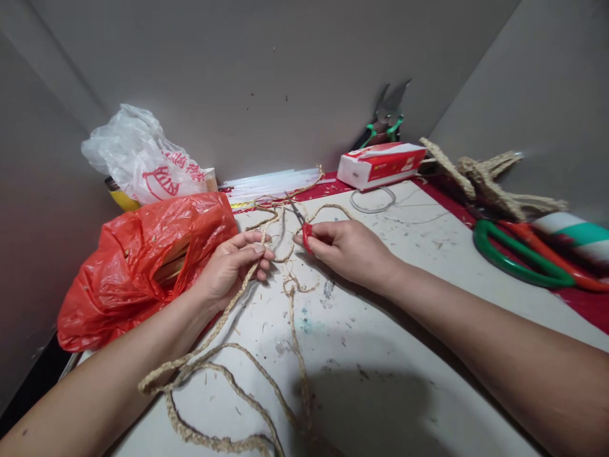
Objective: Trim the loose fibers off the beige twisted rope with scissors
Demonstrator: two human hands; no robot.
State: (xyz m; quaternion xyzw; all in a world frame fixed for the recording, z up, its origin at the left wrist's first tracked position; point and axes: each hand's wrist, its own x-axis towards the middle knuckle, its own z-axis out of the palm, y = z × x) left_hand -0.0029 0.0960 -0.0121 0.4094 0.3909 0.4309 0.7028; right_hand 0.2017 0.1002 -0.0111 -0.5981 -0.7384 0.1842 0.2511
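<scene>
Pinching braided cord (225, 316) in left hand (240, 261); left grip closed on it, thumb against fingers, above the middle of the table (442, 330); cord runs back past the left forearm, then drops into loose loops toward the near edge. Right hand (349, 251) just across from it; right grip closed on small scissors (307, 236) by the red handle; dark blades point away, toward the far edge; can't tell if they're parted.

Between the hands and nearer the viewer: a knotted, frayed cord end (292, 291), its strand trailing down the table; can't tell if it's the same piece; fibre scraps scattered around.

Left side: red plastic bag (137, 260), just beside the left hand, pale strips showing through its opening; white plastic bag (143, 155) behind it. Far edge: translucent rods (271, 181) lying flat; red-and-white box (383, 166); shears (391, 108) behind the box, blades up and spread; wire ring (372, 211) in front of it. Right side: braided pieces (488, 176) piled over a red cloth (585, 310); green handle loop (516, 273) next to a green-and-white striped item (578, 231).
</scene>
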